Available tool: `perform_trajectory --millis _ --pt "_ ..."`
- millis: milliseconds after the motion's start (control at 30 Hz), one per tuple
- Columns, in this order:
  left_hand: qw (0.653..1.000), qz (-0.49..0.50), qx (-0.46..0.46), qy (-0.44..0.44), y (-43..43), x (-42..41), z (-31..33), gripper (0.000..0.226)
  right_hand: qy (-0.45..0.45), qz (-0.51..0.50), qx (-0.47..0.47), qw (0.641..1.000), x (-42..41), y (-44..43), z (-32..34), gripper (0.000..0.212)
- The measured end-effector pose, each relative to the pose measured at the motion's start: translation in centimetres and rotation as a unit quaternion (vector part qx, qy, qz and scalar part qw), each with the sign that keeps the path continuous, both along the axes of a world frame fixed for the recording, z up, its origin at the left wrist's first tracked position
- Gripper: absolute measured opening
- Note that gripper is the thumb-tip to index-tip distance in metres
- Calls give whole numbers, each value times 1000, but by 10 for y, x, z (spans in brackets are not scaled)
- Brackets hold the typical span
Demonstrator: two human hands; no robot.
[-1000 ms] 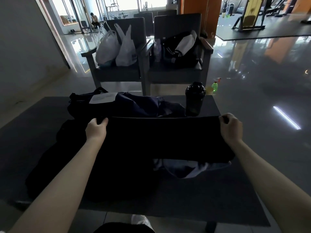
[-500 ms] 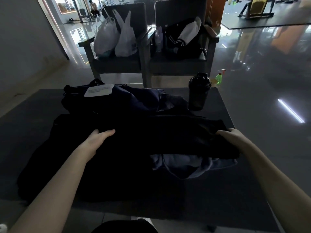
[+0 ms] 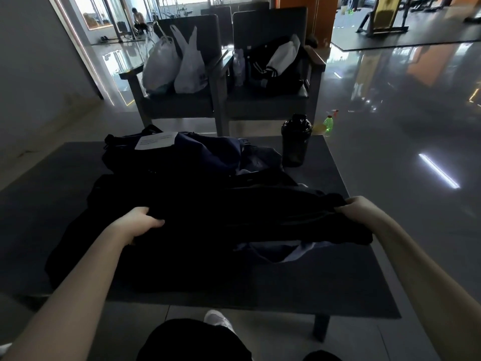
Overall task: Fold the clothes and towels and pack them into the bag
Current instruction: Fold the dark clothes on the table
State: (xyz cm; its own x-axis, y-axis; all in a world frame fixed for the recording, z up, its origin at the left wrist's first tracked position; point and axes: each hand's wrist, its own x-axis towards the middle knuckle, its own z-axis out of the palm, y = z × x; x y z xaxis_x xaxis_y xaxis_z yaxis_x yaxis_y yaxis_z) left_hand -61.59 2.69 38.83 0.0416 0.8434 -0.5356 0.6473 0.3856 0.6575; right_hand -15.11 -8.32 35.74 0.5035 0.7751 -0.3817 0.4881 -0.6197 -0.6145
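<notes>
On my feed the left hand (image 3: 140, 222) grips the left end of a black garment (image 3: 247, 217), fingers curled over the bunched cloth and thumb on top. The right hand (image 3: 360, 209) grips the opposite end in the same manner, fingers closed round the fabric. The garment spans between both hands as a long folded band over the middle of the table (image 3: 338, 282), its right end near the right edge. A light grey-blue cloth (image 3: 283, 252) shows from under the band's near side, lying flat on the table surface. More dark cloth (image 3: 104, 256) lies toward the near left corner; in this dim light I cannot tell where it separates from the held garment. The dark blue bag (image 3: 208, 155) sits along the far edge, just behind the garment, with a white paper label (image 3: 156, 142) on its top. A black shaker bottle (image 3: 295, 140) stands upright at the far right corner, just beside the bag. Beyond the table stand two grey armchairs: the left chair (image 3: 182, 108) carries white plastic bags (image 3: 161, 66), the right chair (image 3: 268, 100) a black jacket with white stripes (image 3: 273, 71). A green bottle (image 3: 328, 125) stands on the floor past the shaker.
</notes>
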Motion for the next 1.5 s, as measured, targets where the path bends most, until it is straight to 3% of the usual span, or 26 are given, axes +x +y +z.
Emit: perform_trajectory --millis 133,233,367,500,567,700,800,1067,1200,1267,1333,1400,1500 --pt "996 -29 -31 81 -9 -4 -4 48 6 46 -43 998 -8 -15 -1 12" --pt "993 -27 -6 117 -7 3 -6 44 26 23 -3 999 -9 -13 -15 14" --pt "998 13 39 44 -3 17 -15 67 126 -44 77 988 -20 -4 -30 26" --pt "994 37 99 13 -1 33 -19 96 141 -75 108 981 -25 3 -33 20" --pt "992 38 121 4 -2 39 -17 87 123 -84 171 974 -25 5 -32 21" --pt "980 72 158 -99 1 33 -12 43 85 -104 320 938 -26 13 -17 9" --pt "959 157 180 -153 12 25 -7 28 29 -98 344 933 -29 30 -2 14" --pt "969 150 189 -52 36 19 -28 37 -40 -92 339 935 -32 84 4 18" --pt "970 148 191 -12 33 19 -35 46 -124 -64 222 965 -34 104 -4 29" --pt "965 122 224 66 25 26 -32 49 -187 -41 154 969 -45 104 -8 40" --pt "914 50 355 191 11 41 -31 50 -210 -11 207 955 -63 100 -7 45" --pt "874 -78 439 193 -5 57 -26 52 -187 60 266 944 -80 92 -8 43" --pt "891 -264 312 197 -28 69 -27 69 -135 189 138 963 -94 74 -15 52"
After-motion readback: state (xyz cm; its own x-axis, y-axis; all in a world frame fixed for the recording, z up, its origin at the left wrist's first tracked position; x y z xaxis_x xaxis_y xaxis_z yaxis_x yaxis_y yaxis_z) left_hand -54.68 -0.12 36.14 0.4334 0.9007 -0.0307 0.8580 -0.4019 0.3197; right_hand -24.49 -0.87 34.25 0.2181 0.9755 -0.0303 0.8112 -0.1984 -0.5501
